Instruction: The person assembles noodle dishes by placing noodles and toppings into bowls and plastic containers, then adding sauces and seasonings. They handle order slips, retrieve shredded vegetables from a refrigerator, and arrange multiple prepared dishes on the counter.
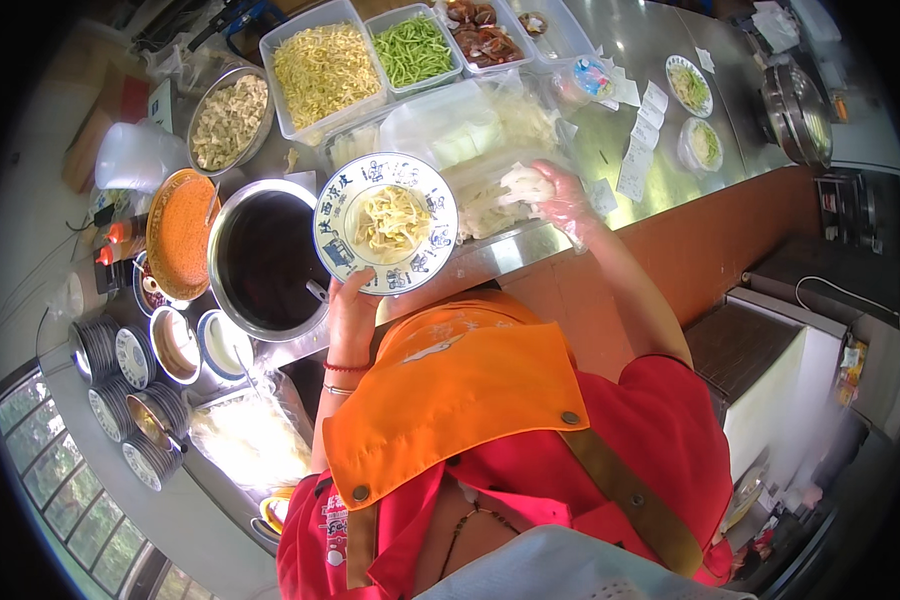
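My left hand (351, 312) grips the near rim of a white bowl with blue patterns (332, 232), the thumb over its edge. Pale bean sprouts and strips (394, 222) lie in the middle of the bowl. In a clear plastic glove, my right hand (562, 200) is closed on a bunch of white noodles (522, 187). It is above the right end of a clear container of noodles (478, 205), to the right of the bowl. Plastic film covers part of this container.
Tubs of bean sprouts (327, 68), green strips (411, 50) and brown pieces (487, 40) line the back. At left stand a pot of dark liquid (270, 262), a basin of orange-red sauce (179, 230) and stacked bowls (112, 408). Paper slips (640, 150) lie at right.
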`<action>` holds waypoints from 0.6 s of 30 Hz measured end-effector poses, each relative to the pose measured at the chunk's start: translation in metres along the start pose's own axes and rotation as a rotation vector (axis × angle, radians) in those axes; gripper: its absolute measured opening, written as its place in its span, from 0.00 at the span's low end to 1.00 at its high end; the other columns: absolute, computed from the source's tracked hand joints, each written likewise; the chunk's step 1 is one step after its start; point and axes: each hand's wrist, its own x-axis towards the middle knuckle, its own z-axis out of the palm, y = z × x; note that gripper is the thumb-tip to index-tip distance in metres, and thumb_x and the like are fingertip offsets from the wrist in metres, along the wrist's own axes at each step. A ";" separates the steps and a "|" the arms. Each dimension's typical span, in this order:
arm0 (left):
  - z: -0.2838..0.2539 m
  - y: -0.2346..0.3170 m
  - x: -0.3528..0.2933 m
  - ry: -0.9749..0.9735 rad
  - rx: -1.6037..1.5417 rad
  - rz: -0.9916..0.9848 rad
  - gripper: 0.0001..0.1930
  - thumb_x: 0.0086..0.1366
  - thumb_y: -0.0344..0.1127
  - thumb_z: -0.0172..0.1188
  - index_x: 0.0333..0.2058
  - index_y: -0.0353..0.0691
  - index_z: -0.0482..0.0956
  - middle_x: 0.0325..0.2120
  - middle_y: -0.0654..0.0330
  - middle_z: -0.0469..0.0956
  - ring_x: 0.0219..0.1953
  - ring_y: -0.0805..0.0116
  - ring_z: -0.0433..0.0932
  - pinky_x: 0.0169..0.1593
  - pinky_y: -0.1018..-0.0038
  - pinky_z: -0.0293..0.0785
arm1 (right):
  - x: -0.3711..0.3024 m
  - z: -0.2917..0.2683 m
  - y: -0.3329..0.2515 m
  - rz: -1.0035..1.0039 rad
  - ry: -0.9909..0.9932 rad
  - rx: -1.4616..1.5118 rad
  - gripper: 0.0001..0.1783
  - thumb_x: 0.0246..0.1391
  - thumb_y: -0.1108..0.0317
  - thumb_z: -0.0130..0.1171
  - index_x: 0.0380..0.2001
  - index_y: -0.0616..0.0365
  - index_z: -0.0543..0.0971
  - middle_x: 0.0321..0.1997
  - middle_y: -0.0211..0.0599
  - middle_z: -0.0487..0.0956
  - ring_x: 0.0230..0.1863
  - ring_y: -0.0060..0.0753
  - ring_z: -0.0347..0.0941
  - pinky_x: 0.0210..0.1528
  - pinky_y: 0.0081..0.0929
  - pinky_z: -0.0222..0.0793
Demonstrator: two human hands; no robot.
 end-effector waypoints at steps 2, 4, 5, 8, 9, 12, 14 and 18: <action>0.002 0.000 0.001 -0.014 0.012 0.009 0.26 0.61 0.21 0.49 0.60 0.36 0.66 0.54 0.54 0.74 0.55 0.58 0.75 0.55 0.64 0.75 | -0.004 -0.005 -0.032 0.024 -0.042 0.229 0.35 0.45 0.88 0.59 0.59 0.59 0.70 0.53 0.32 0.75 0.54 0.25 0.72 0.55 0.27 0.72; 0.000 -0.002 0.005 -0.054 0.005 0.006 0.26 0.61 0.21 0.50 0.60 0.36 0.66 0.54 0.54 0.73 0.55 0.58 0.75 0.54 0.64 0.76 | -0.007 0.001 -0.051 0.036 0.159 0.111 0.38 0.45 0.89 0.57 0.63 0.60 0.66 0.56 0.34 0.74 0.55 0.28 0.72 0.56 0.29 0.72; -0.003 -0.005 0.006 -0.025 -0.013 0.008 0.26 0.61 0.20 0.50 0.60 0.36 0.65 0.54 0.54 0.73 0.55 0.57 0.75 0.54 0.63 0.76 | -0.008 0.009 -0.076 0.028 0.178 0.109 0.39 0.45 0.90 0.56 0.63 0.60 0.66 0.56 0.35 0.74 0.55 0.28 0.72 0.56 0.29 0.72; 0.000 -0.007 0.011 -0.070 -0.019 -0.028 0.27 0.60 0.20 0.49 0.60 0.36 0.65 0.55 0.53 0.72 0.56 0.57 0.74 0.55 0.62 0.75 | -0.009 0.012 -0.102 -0.054 0.169 0.248 0.39 0.46 0.84 0.58 0.65 0.61 0.64 0.57 0.41 0.74 0.55 0.35 0.74 0.56 0.32 0.74; 0.001 -0.008 0.013 -0.097 -0.006 -0.026 0.27 0.60 0.20 0.49 0.60 0.36 0.65 0.55 0.52 0.72 0.56 0.56 0.74 0.56 0.61 0.75 | -0.011 0.016 -0.111 -0.104 0.115 0.337 0.39 0.47 0.82 0.59 0.65 0.61 0.63 0.57 0.42 0.74 0.55 0.37 0.75 0.56 0.33 0.74; 0.012 -0.017 0.025 -0.111 -0.019 -0.044 0.26 0.60 0.20 0.49 0.59 0.36 0.65 0.54 0.52 0.73 0.56 0.55 0.74 0.55 0.61 0.76 | -0.012 0.038 -0.144 -0.212 0.047 0.425 0.39 0.48 0.75 0.61 0.65 0.60 0.62 0.56 0.47 0.75 0.53 0.44 0.76 0.53 0.38 0.77; 0.019 -0.024 0.033 -0.141 -0.054 -0.074 0.25 0.61 0.20 0.49 0.58 0.35 0.65 0.54 0.52 0.73 0.55 0.56 0.74 0.55 0.59 0.76 | -0.006 0.055 -0.149 -0.263 0.035 0.504 0.39 0.48 0.76 0.60 0.65 0.60 0.62 0.56 0.48 0.75 0.52 0.43 0.77 0.51 0.39 0.78; 0.035 -0.030 0.039 -0.225 -0.045 -0.127 0.22 0.62 0.21 0.50 0.56 0.36 0.67 0.53 0.54 0.74 0.54 0.57 0.75 0.54 0.57 0.76 | 0.005 0.104 -0.138 -0.189 0.040 0.412 0.38 0.47 0.78 0.60 0.65 0.58 0.63 0.52 0.43 0.76 0.49 0.38 0.76 0.51 0.35 0.77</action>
